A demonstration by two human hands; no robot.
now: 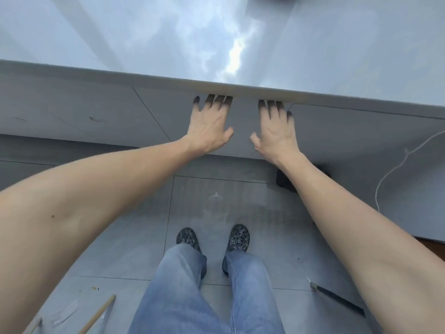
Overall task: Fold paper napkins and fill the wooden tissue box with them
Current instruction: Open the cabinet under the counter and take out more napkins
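No napkins and no wooden tissue box show in the head view. My left hand (210, 124) and my right hand (274, 130) reach forward side by side, palms down, fingers spread. The fingertips of both disappear under the front edge of a glossy grey tabletop (168, 39). Neither hand holds anything that I can see. The tabletop reflects sky and clouds, and nothing lies on the part in view.
Below me are my jeans and patterned shoes (237, 238) on grey floor tiles. A white cord (395, 169) hangs at the right. A wooden stick (98, 314) lies at the bottom left, a dark tool (337, 300) at the bottom right.
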